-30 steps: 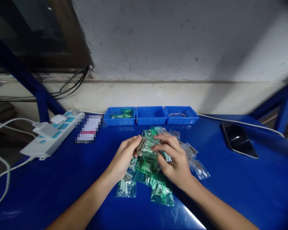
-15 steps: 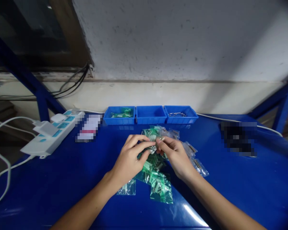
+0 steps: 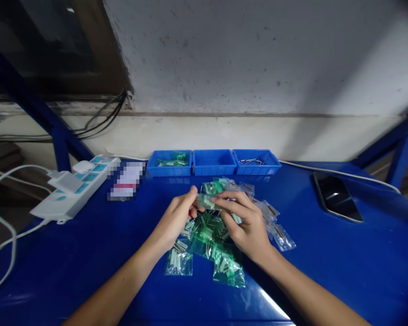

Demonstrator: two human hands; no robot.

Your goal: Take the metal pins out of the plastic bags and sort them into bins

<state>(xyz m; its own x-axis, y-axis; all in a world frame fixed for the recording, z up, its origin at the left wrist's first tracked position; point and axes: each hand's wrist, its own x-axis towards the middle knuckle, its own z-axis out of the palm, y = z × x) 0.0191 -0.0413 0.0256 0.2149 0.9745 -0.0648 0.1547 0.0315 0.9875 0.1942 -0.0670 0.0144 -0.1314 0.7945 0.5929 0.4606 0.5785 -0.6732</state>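
Observation:
My left hand [image 3: 180, 217] is closed, pinching one side of a small clear greenish plastic bag [image 3: 206, 201] between thumb and fingers. My right hand [image 3: 246, 222] grips the other side of this bag with its fingertips. Pale pieces show faintly inside it. Beneath both hands lies a pile of green-tinted plastic bags [image 3: 207, 231] with white and metal pieces in them. One such bag [image 3: 228, 268] lies at the pile's near edge. To the right of my right hand are clear bags [image 3: 283, 237] with thin brownish metal pieces.
Three blue bins stand along the wall: the left bin [image 3: 170, 170] holds green bags, the middle bin [image 3: 213, 170] shows only its blue inside, the right bin [image 3: 258, 170] holds thin metal pieces. A white power strip [image 3: 51, 206] with cables is at left, a black phone [image 3: 338, 197] at right.
The bag between my hands now shows stretched flat across them. My left thumb has swung upward, my left hand has shifted slightly left, and more bags below it are uncovered.

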